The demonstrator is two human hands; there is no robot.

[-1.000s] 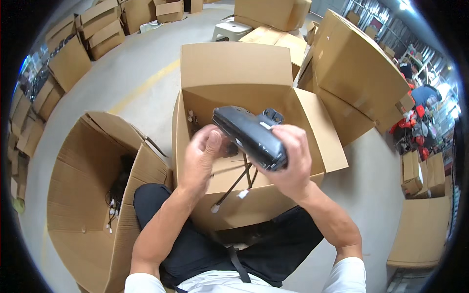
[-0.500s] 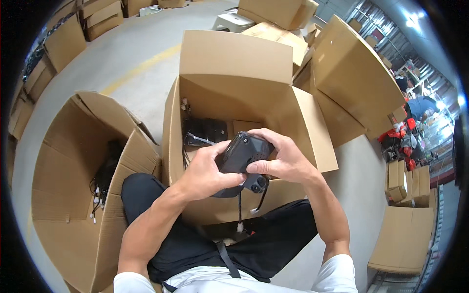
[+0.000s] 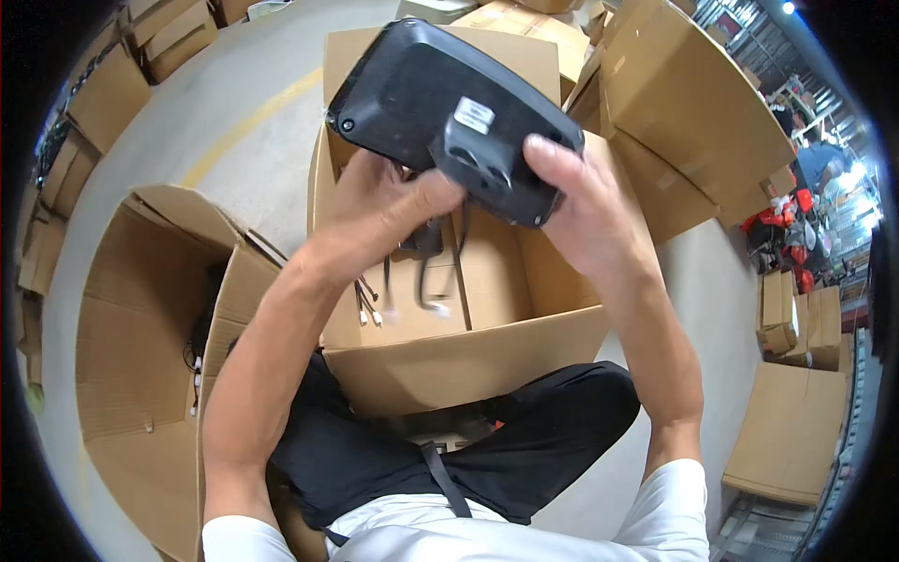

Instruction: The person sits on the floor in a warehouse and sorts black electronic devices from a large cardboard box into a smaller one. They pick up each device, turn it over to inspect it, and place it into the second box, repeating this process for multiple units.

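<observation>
Raised over the open cardboard box [image 3: 468, 375] in front of me is a black plastic instrument housing [image 3: 403, 89] with rounded corners. Its back faces up, showing a small white label, corner screws and a protruding mount. My left hand [image 3: 389, 192] grips the lower left edge, its fingers hidden underneath. On the right end, my right hand [image 3: 590, 201] holds it with the thumb on top. Black cables [image 3: 449, 267] with pale connectors hang below, blurred. Inside the box, several thin wires with white plugs [image 3: 370, 314] lie near the left wall.
To my left stands another open carton [image 3: 131, 347] with dark parts and white-tipped wires inside. Large cartons [image 3: 693, 103] are at the right back, and smaller ones [image 3: 791, 421] farther right. A yellow line [image 3: 253, 122] crosses the grey floor. A person [image 3: 819, 169] is at the far right.
Both hands have lifted the housing up and away from me. It has turned from a narrow, steep view to show its broad back with the label and mount.
</observation>
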